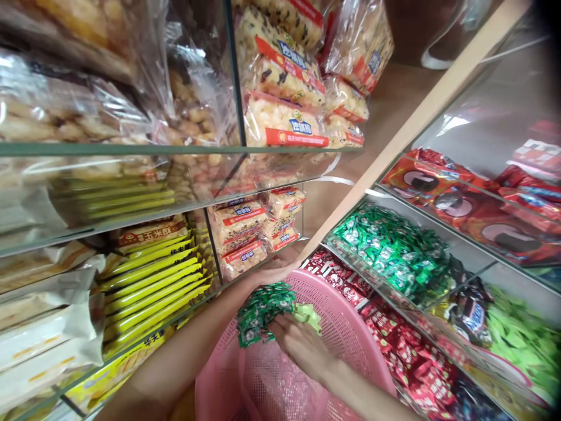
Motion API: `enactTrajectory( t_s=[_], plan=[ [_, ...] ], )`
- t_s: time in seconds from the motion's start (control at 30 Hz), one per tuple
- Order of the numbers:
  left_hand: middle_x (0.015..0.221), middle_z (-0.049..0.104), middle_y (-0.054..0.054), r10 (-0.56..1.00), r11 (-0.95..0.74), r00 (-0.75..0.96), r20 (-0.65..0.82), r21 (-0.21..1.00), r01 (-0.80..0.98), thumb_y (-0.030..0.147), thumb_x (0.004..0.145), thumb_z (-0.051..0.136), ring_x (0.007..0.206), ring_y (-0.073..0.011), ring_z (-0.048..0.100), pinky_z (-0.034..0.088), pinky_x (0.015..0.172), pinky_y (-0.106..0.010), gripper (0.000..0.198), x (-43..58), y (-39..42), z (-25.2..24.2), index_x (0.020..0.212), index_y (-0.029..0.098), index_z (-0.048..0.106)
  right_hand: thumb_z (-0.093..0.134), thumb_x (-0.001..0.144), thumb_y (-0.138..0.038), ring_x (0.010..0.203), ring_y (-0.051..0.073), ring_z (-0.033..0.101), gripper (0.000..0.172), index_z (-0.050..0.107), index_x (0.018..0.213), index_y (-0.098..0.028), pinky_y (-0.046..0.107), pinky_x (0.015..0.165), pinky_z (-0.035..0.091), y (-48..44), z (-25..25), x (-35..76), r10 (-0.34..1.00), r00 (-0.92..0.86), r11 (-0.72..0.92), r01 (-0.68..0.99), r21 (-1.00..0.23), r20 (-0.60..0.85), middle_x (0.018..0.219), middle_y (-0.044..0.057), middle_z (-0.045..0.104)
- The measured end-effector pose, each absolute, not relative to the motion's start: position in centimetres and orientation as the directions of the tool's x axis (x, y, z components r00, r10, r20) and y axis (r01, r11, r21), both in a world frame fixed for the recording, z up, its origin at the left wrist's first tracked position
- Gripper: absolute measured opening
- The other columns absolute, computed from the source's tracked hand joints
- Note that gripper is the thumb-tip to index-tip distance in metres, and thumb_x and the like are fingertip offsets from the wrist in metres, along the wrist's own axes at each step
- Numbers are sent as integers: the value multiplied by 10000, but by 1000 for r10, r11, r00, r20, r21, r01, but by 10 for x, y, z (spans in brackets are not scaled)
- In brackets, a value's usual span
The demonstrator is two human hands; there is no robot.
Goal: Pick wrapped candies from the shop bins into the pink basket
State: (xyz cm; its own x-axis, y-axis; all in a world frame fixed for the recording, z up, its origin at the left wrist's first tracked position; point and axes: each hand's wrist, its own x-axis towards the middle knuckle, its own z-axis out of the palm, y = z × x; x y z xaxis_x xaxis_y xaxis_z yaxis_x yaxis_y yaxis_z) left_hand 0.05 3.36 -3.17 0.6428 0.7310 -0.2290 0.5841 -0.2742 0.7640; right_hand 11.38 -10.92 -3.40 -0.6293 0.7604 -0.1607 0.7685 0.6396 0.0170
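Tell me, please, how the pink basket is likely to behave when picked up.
The pink basket is probably light for its size, being full of small holes. Its thin-looking sides may flex slightly. Tilted, its wide open top could spill loose things like the green packets.

Right hand (301, 344) curled, left arm (190, 345) (bare) outstretched

I can read 沙琪玛 on the clear, red-banded packs (291, 120) high above the pink basket (357, 330), and again on the packs (243, 219) just beyond its far rim. Left of the basket, a tan packet (153, 233) says 玉米酥; below that, yellow packets (153, 292) start with 华, the rest smeared. Right of it, a dark wrapper's (473, 316) white lettering is blurred.
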Motion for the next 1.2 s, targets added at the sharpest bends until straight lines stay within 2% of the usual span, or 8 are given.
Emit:
enactTrajectory(
  t_s=[0.17, 0.37, 0.53, 0.63, 0.83, 1.07, 1.2],
  plan=[
    [1194, 599, -94, 730, -268, 640, -239, 762, 590, 668, 826, 225, 1155, -297, 484, 322, 985, -382, 695, -3, 32, -33, 1163, 187, 596, 479, 831, -39, 802, 206, 540, 150, 538, 888, -165, 297, 537, 398, -117, -58, 111, 734, -672, 678, 718, 161, -95, 890, 48, 580],
    [1280, 540, -97, 701, -286, 671, -242, 766, 575, 688, 822, 186, 1214, -294, 441, 276, 1027, -394, 726, -6, 28, -29, 1215, 207, 563, 464, 837, -39, 808, 212, 536, 170, 529, 921, -171, 334, 633, 447, -132, -82, 109, 723, -690, 682, 704, 196, -39, 911, 63, 568],
    [1214, 590, -74, 693, -311, 692, -204, 781, 541, 695, 815, 198, 1146, -276, 497, 310, 995, -382, 699, -3, 32, -41, 1158, 232, 594, 521, 832, -93, 830, 200, 540, 138, 517, 933, -187, 337, 708, 455, -135, -84, 112, 730, -682, 680, 714, 165, -56, 915, 40, 566],
    [1182, 610, -80, 699, -306, 683, -212, 775, 553, 706, 802, 219, 1134, -277, 503, 324, 974, -365, 713, -2, 35, -48, 1150, 214, 600, 539, 836, -134, 815, 194, 540, 90, 508, 898, -191, 321, 673, 455, -135, -82, 114, 739, -670, 672, 728, 138, -65, 896, 30, 560],
    [1122, 640, -48, 702, -316, 688, -185, 785, 534, 697, 804, 248, 1124, -268, 506, 321, 959, -308, 682, 0, 34, -46, 1082, 209, 635, 509, 834, -74, 810, 201, 547, 122, 512, 891, -181, 318, 602, 452, -125, -79, 111, 741, -662, 670, 722, 175, -109, 899, 32, 569],
    [1104, 639, -79, 715, -337, 672, -195, 745, 575, 692, 817, 179, 1081, -289, 530, 338, 938, -358, 715, -4, 30, -42, 1053, 198, 638, 536, 848, -160, 825, 204, 551, 35, 534, 880, -175, 307, 585, 442, -113, -76, 107, 776, -617, 631, 765, 129, -134, 921, 52, 584],
    [1115, 633, -84, 722, -338, 660, -208, 727, 598, 698, 815, 185, 1110, -279, 511, 332, 964, -360, 719, -5, 28, -36, 1081, 191, 621, 612, 809, -336, 881, 222, 549, 208, 547, 905, -164, 322, 638, 464, -112, -68, 105, 771, -614, 633, 767, 101, -172, 961, 66, 586]
  ],
)
